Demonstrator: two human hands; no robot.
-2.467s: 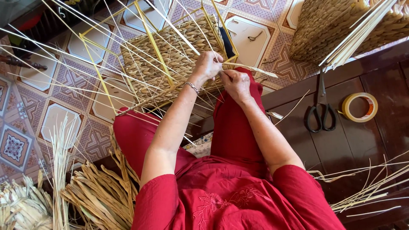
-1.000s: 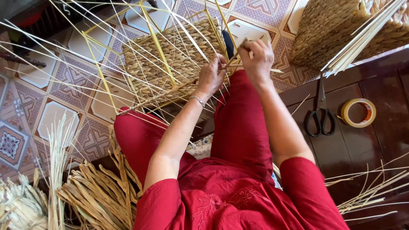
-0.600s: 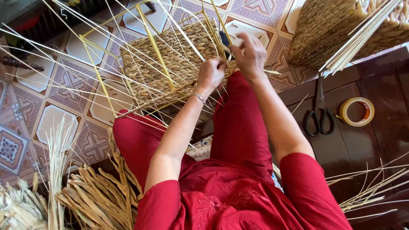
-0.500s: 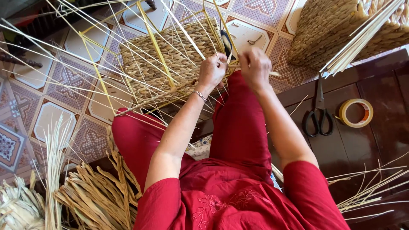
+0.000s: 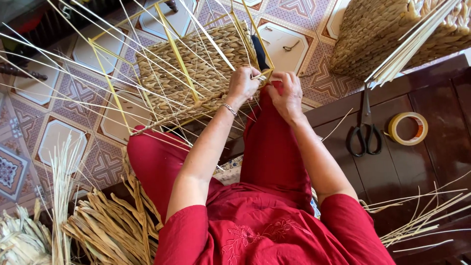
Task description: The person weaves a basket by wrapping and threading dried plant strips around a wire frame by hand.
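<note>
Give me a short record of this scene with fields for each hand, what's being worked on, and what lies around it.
left hand: gripping the near edge of the woven basket, fingers closed on its strands
right hand: beside the left, pinching a strand at the same edge
basket: half woven, thin reeds sticking out on all sides
on the wooden bench: black scissors, roll of tape
upper right: a second woven basket
lower left: bundle of dried straw

Right hand [image 5: 287, 95] lower, beside left hand [image 5: 244, 84]
</note>
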